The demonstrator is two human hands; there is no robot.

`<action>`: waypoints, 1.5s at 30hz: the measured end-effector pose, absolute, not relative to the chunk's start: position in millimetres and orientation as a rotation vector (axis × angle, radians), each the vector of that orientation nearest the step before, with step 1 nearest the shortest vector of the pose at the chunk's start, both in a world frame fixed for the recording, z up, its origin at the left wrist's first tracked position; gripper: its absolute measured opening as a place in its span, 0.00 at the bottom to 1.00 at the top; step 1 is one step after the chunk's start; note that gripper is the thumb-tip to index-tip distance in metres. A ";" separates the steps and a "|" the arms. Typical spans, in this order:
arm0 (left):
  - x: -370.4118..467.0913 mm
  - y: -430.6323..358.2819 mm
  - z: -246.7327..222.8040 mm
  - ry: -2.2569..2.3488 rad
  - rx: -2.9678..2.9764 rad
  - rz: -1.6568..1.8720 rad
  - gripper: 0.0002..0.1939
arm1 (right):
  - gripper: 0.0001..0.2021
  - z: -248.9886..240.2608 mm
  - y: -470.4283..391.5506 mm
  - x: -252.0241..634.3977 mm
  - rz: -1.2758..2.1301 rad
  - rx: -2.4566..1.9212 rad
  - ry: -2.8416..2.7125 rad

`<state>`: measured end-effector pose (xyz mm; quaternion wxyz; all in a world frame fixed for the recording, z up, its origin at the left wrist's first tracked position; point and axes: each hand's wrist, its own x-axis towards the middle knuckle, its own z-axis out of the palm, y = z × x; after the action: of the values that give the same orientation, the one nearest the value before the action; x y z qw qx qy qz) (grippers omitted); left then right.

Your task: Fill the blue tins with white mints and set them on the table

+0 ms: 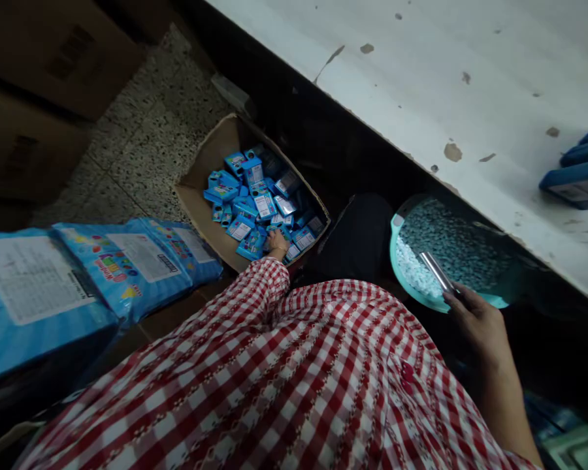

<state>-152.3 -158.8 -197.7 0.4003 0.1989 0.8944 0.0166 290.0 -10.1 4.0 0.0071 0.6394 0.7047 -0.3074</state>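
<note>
My left hand reaches down into an open cardboard box. Its fingers look stretched out and a little apart, touching the small blue printed cartons heaped inside. On the right, my right hand is closed around the end of a shiny metal scoop; its shape is only partly visible. The scoop is held over a round teal basin full of small, pale, pellet-like pieces. Shadow covers much of the basin's contents.
Large blue printed packs stand in a row at the left. Brown cartons are stacked behind them on the speckled floor. A chipped white tabletop overhangs part of the basin, with blue packets at its right.
</note>
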 end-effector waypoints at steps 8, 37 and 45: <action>-193.2 -152.6 -209.4 2.234 0.589 -0.162 0.37 | 0.25 6.0 -29.0 287.9 -1.019 2.124 2.022; -61.1 -95.2 53.9 1.389 1.846 0.394 0.39 | 0.21 -12.7 38.8 293.9 -0.107 2.071 1.894; -75.7 -73.0 42.6 1.351 1.738 0.448 0.21 | 0.18 -32.9 44.6 242.2 -0.432 1.815 2.049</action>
<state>-75.7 -73.0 42.6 0.4328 0.6974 0.5421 0.1800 242.2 44.6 -32.9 0.1841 0.6439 0.7267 -0.1532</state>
